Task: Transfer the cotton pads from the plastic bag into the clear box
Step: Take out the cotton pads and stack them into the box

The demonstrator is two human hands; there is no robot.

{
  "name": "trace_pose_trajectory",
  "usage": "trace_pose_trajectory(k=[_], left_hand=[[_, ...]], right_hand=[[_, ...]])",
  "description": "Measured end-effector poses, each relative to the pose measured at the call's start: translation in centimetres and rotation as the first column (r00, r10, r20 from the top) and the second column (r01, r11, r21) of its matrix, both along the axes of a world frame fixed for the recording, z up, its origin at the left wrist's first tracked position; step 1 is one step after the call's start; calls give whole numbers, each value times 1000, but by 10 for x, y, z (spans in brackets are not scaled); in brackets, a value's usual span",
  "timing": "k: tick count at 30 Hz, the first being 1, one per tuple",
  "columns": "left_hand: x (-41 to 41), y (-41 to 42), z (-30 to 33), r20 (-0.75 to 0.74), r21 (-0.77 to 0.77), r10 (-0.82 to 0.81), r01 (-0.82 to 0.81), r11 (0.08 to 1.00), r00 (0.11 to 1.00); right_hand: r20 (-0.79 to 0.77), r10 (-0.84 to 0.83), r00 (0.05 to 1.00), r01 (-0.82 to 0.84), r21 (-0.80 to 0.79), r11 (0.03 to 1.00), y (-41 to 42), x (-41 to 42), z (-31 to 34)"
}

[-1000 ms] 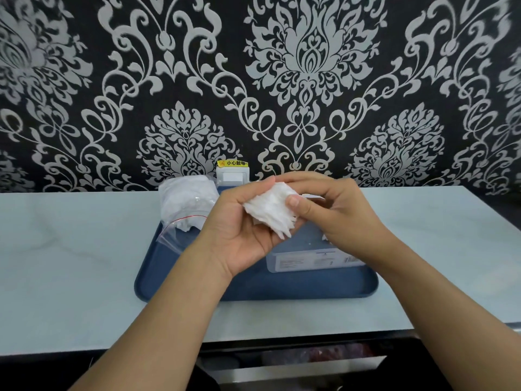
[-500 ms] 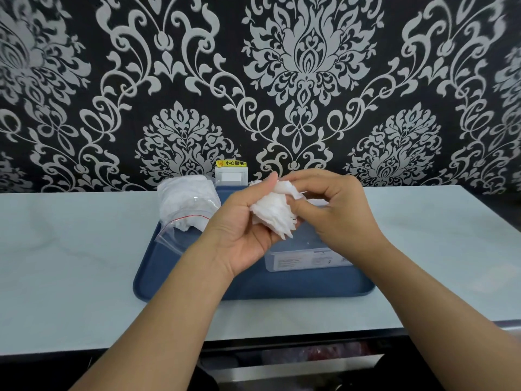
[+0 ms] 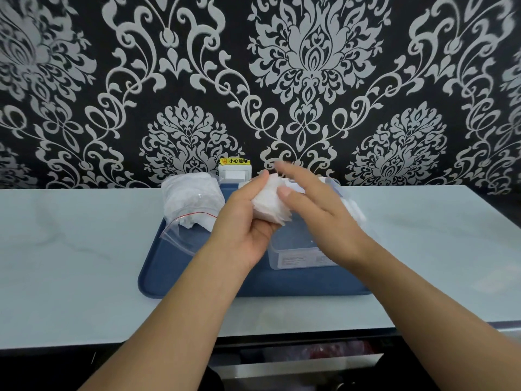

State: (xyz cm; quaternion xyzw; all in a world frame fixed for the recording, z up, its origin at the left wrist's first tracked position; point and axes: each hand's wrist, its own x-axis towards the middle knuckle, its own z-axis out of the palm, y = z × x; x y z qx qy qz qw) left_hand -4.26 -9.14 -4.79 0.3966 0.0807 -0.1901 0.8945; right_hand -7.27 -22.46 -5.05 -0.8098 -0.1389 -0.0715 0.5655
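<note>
Nearest to us, in front of the blue tray (image 3: pixel 197 283), is the pale worktop (image 3: pixel 70 263) that carries it. Above the tray, the left hand (image 3: pixel 245 221) is curled around a bunch of white cotton pads (image 3: pixel 267 204), gripping it so the soft pads do not fall apart. The right hand (image 3: pixel 313 210) is beside the bunch with its fingers spread and blurry; its thumb touches the pads. It seems to be tidying the pile so it will fit in the box. A moment ago that hand pinched the pads with bent fingers; now the fingers have opened and reach out. On the tray's right part, under the hands, sits the clear box (image 3: pixel 298 249), waiting for the pads. More white pads (image 3: pixel 352 210) show past the right hand, maybe in the box already; I cannot tell. On the tray's far left corner lies the plastic bag (image 3: pixel 191 201), with pads left inside. Behind the tray is a small white box with a yellow label (image 3: pixel 234 170) against the patterned wall (image 3: pixel 310 80).
</note>
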Motion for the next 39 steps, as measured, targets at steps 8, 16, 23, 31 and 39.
trace_pose_trajectory(k=[8, 16, 23, 31, 39], left_hand=[[-19, -17, -1, 99, 26, 50, -52, 998, 994], [-8, -12, -15, 644, 710, -259, -437, 552, 720], [-11, -19, -8, 497, 658, -184, -230, 717, 848], [7, -35, -16, 345, 547, -76, -134, 826, 936], [12, -41, -9, 255, 642, -245, 26, 767, 936]], right_hand=[[107, -274, 956, 275, 7, 961, 33, 6, -8], [-235, -297, 926, 370, 395, 841, 18, 17, 0], [-277, -166, 947, 234, 234, 944, -6, 22, -2], [-320, -155, 935, 224, 192, 956, -24, 16, 3], [-341, -190, 921, 244, 123, 962, -44, 17, 17]])
